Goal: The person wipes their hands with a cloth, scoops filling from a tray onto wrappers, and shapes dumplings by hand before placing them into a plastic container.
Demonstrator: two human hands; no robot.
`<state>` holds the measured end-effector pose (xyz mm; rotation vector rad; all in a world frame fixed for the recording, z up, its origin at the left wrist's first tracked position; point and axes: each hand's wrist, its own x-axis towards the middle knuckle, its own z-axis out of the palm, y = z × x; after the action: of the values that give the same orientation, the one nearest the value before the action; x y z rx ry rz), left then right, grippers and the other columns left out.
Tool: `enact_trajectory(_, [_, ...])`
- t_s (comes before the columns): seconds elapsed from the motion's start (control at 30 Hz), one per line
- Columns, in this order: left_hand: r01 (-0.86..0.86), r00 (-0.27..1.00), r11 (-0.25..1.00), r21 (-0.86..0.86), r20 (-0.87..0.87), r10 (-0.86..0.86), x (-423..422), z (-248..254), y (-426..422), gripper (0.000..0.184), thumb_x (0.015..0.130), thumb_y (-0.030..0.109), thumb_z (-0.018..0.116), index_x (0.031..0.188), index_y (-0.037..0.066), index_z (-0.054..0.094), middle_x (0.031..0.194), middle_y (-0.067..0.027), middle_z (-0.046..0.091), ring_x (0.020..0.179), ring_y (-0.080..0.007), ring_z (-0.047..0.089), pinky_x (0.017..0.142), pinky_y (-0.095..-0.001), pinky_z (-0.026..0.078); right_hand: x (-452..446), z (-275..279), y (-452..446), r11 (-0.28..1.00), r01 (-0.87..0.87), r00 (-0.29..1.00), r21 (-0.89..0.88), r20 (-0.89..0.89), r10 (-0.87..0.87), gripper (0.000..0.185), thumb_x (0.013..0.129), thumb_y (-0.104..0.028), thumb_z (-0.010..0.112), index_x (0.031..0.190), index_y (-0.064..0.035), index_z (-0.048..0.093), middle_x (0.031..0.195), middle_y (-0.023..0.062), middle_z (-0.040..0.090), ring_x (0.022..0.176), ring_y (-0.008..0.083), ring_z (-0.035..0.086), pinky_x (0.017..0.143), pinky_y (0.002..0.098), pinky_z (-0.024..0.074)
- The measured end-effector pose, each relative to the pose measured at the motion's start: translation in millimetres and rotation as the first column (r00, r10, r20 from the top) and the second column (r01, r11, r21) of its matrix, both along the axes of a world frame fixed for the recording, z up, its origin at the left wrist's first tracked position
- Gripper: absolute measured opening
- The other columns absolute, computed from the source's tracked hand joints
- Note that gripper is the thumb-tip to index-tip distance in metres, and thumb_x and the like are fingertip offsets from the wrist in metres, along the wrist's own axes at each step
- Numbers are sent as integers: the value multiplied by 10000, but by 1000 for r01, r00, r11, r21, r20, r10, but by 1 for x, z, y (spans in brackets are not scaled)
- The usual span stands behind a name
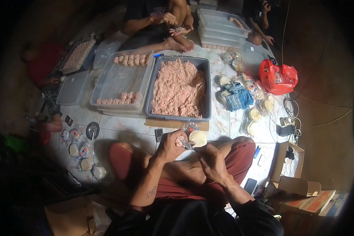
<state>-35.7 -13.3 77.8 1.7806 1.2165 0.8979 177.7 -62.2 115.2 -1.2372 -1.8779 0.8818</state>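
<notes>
My left hand is closed round a small lump of pink minced filling. In my right hand is a metal spoon, its bowl touching the lump. Just beyond the spoon lies a stack of round pale wrappers. Past my hands stands a grey tub heaped with pink minced mixture. To its left, a clear plastic box holds rows of filled pieces along its far and near ends.
Across the tiled floor sits a person with both hands raised. Stacked clear boxes stand behind. A red plastic bag, a blue cloth and cables lie right; wrapped wrapper packs lie left.
</notes>
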Motion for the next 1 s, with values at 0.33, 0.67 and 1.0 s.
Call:
enact_trajectory(0.33, [-56, 939, 998, -39, 338, 66, -10, -4, -10, 368, 751, 208, 903, 931, 56, 621, 782, 36, 563, 723, -67, 499, 662, -244, 443, 8, -9, -5, 914, 120, 972, -389, -142, -188, 142, 953, -86, 673, 983, 4, 568, 707, 35, 568, 605, 80, 506, 540, 265, 424])
enact_trajectory(0.67, [-218, 976, 975, -34, 7, 218, 5, -6, -7, 301, 809, 199, 834, 854, 17, 598, 737, -123, 654, 651, -191, 619, 637, -329, 510, -6, 0, -16, 1000, -20, 997, 21, -78, 21, 129, 820, 112, 591, 923, 37, 606, 847, 203, 588, 776, 384, 602, 677, 410, 485])
enact_trajectory(1.0, [-6, 958, 992, -127, 285, 43, -10, -9, -6, 349, 765, 248, 875, 889, 27, 636, 880, -129, 700, 778, -248, 680, 703, -344, 527, -9, -2, -15, 989, 119, 988, 92, -110, -109, 166, 851, 122, 590, 976, 30, 649, 823, 185, 567, 735, 361, 599, 653, 401, 483])
